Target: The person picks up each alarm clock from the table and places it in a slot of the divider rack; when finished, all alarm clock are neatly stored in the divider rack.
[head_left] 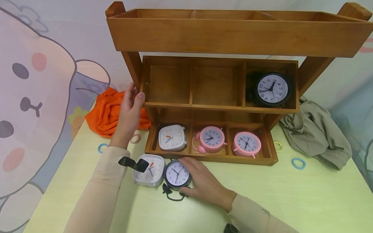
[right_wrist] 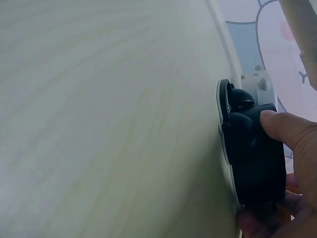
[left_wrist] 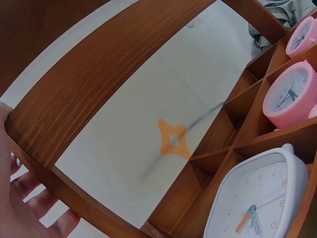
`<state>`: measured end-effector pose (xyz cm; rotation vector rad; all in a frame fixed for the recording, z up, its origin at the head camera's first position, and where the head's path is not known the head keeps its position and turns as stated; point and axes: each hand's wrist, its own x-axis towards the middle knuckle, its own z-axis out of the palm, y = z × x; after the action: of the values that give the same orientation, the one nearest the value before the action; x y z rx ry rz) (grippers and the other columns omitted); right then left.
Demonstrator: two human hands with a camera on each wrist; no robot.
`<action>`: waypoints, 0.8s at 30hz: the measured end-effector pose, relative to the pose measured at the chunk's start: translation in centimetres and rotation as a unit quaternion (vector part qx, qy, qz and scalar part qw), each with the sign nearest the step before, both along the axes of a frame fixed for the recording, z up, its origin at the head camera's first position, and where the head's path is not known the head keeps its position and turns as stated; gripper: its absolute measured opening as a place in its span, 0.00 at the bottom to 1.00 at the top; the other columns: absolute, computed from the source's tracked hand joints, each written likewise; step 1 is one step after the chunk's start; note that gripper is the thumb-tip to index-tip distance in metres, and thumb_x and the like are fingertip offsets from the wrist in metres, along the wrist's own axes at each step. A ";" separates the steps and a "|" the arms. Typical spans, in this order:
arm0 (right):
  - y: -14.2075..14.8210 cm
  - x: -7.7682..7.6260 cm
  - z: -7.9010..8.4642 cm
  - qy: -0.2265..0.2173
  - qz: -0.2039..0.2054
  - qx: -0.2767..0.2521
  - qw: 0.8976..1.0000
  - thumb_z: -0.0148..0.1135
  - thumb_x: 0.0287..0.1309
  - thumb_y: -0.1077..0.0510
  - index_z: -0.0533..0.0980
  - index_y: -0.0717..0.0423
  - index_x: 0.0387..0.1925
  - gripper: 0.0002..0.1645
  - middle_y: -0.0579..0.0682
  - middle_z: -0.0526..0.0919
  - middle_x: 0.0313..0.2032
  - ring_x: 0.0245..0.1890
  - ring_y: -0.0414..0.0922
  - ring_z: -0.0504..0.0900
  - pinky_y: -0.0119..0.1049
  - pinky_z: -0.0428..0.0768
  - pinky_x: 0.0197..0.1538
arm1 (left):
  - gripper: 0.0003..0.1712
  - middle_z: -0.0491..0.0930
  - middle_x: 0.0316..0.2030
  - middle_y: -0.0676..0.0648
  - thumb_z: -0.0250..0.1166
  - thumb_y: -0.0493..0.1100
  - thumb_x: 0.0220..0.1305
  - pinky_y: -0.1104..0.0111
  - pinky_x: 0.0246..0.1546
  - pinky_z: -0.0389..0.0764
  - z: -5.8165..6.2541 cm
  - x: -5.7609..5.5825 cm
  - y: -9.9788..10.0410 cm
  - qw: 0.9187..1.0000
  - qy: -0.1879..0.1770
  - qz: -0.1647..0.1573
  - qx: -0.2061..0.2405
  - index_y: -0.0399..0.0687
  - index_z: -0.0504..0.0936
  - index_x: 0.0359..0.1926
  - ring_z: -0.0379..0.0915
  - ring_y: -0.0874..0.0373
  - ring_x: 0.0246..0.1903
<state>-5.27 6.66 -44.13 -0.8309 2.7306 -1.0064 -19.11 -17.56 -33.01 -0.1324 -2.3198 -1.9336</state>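
Observation:
My right hand [head_left: 201, 181] holds a black twin-bell alarm clock [head_left: 176, 174] by its right side, thumb near the bells. This clock lies face up on the table, bells toward me; in the right wrist view the thumb presses the black case [right_wrist: 257, 158]. Close to its left lies a white square alarm clock [head_left: 147, 174]. My left hand [head_left: 129, 110] grips the left side of the wooden shelf [head_left: 227, 38], its fingers behind the wood in the left wrist view. The bottom tier holds another white clock [head_left: 172, 137] and two pink clocks [head_left: 212, 139], one per compartment.
Another black clock [head_left: 273, 89] sits in the middle tier's right compartment. Orange cloth [head_left: 107, 111] lies left of the shelf, grey-green cloth [head_left: 317, 129] right of it. Several small rings, including a blue ring [head_left: 298, 163], lie on the table [head_left: 320, 200].

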 end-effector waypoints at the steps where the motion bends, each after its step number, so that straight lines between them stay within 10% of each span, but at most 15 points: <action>1: 0.0 0.0 0.0 0.000 0.000 0.002 1.000 0.75 0.48 0.43 0.61 0.52 0.72 0.53 0.50 0.66 0.70 0.69 0.47 0.66 0.47 0.65 0.72 | 0.36 0.55 0.75 0.51 0.50 0.54 0.75 0.56 0.73 0.62 0.0 0.0 0.0 1.000 0.000 0.000 0.001 0.60 0.47 0.78 0.52 0.55 0.74; 13: 1.0 0.7 0.8 0.020 -0.021 -0.027 0.999 0.79 0.44 0.45 0.65 0.50 0.70 0.53 0.47 0.69 0.69 0.69 0.45 0.67 0.47 0.67 0.71 | 0.35 0.56 0.75 0.51 0.50 0.53 0.75 0.55 0.72 0.63 0.0 0.0 -0.1 1.000 0.009 -0.007 0.006 0.61 0.49 0.77 0.54 0.55 0.74; 24: 4.6 -0.1 10.6 0.080 -0.073 -0.058 0.992 0.80 0.44 0.48 0.63 0.49 0.72 0.54 0.48 0.66 0.71 0.70 0.50 0.66 0.54 0.73 0.65 | 0.36 0.55 0.75 0.51 0.50 0.54 0.75 0.55 0.73 0.62 0.0 0.0 -0.2 1.000 0.005 -0.009 -0.002 0.61 0.47 0.78 0.52 0.55 0.74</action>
<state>-5.36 11.25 -33.56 -0.7698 2.9285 -1.1863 -19.08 -17.73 -33.02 -0.1643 -2.3251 -1.9317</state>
